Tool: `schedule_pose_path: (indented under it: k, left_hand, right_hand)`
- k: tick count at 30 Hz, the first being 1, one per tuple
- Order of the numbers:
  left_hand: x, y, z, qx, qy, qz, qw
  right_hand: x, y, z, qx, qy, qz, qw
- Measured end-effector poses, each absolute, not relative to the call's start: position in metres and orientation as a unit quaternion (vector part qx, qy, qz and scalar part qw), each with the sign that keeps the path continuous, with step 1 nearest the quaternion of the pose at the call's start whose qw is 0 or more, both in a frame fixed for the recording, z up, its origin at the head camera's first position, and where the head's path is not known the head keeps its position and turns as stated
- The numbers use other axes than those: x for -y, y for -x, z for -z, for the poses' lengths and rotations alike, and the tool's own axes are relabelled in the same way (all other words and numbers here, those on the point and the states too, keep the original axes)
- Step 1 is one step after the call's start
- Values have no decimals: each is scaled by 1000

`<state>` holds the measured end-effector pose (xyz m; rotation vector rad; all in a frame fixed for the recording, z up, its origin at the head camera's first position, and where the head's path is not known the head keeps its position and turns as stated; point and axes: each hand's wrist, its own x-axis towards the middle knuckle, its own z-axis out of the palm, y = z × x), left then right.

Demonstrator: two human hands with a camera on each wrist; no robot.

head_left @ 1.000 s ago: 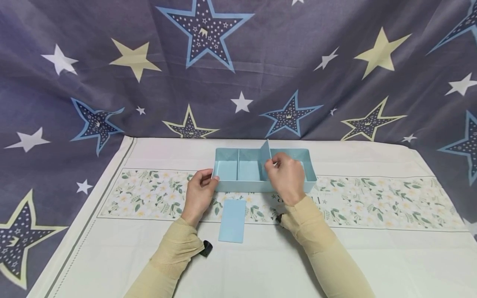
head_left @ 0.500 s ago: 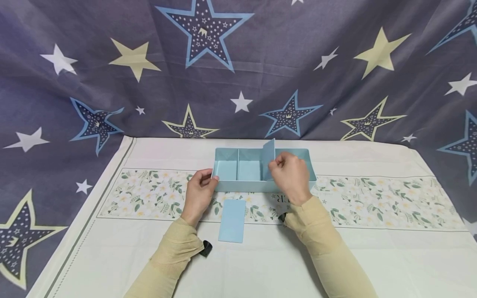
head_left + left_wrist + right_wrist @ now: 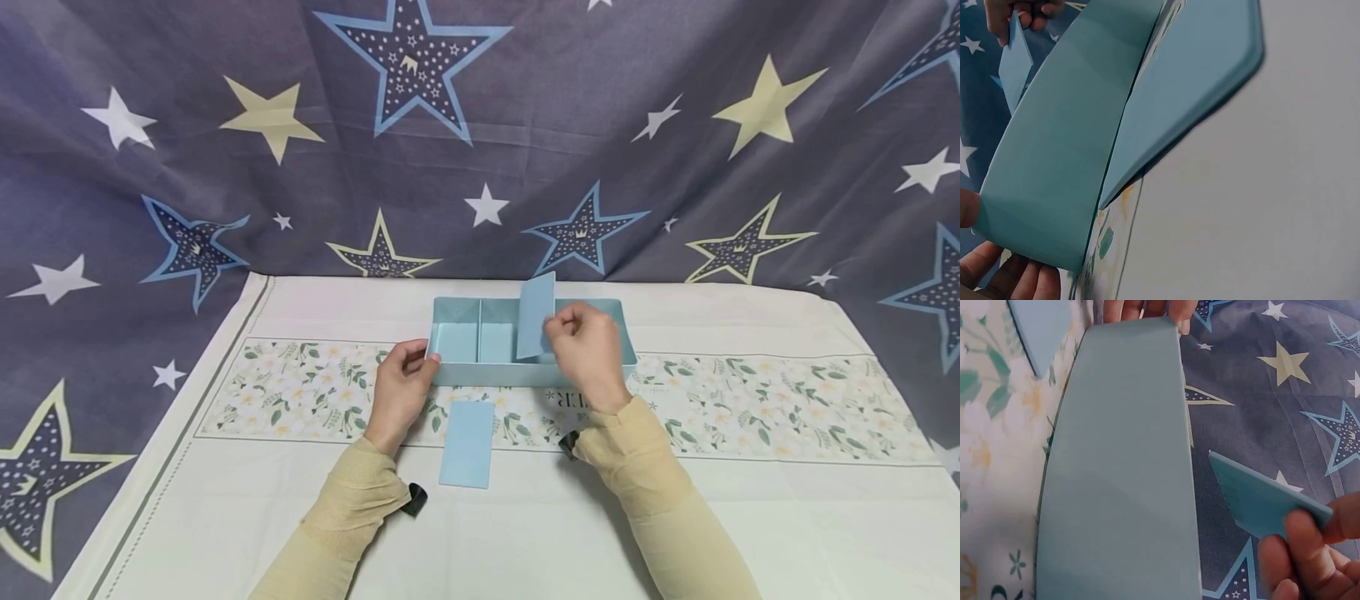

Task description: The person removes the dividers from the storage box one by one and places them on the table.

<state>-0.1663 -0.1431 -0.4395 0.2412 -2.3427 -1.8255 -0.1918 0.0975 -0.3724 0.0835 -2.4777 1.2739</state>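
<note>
A long light-blue box [image 3: 491, 376] stands on the table, with one upright divider [image 3: 480, 332] inside toward its left end. My left hand [image 3: 403, 392] grips the box's left end; in the left wrist view its thumb lies at the rim and the fingers [image 3: 1019, 275] curl round the end. Over the box, my right hand [image 3: 588, 354] pinches a second blue divider [image 3: 536, 317] by its right edge. This divider [image 3: 1260, 494] is tilted, with its lower edge visible above the front wall. The right part of the box's inside is partly hidden by the right hand.
A flat blue panel [image 3: 467, 446] lies in front of the box on the table. Beneath the box runs a floral printed strip [image 3: 750, 408] on a white cloth [image 3: 787, 533]. Behind hangs a dark curtain [image 3: 570, 158] with stars.
The right hand has raised the divider and turned it, so more of its broad face shows and its lower edge has come up into sight. The left hand keeps still on the box.
</note>
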Motion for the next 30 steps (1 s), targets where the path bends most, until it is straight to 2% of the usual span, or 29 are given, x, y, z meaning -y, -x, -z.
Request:
schedule_pose_path:
  k: [14,21,30]
  left_hand:
    - [143,166,438,785,-79,610,79]
    - [143,166,438,784,-78,610,83]
    - [143,166,439,783,-80,611,85]
  right_hand:
    - [-100,185,368,860,-27,-490,142]
    - [-99,176,368,818,-12,-573,45]
    - [-99,164,373,761,6,-648,-28]
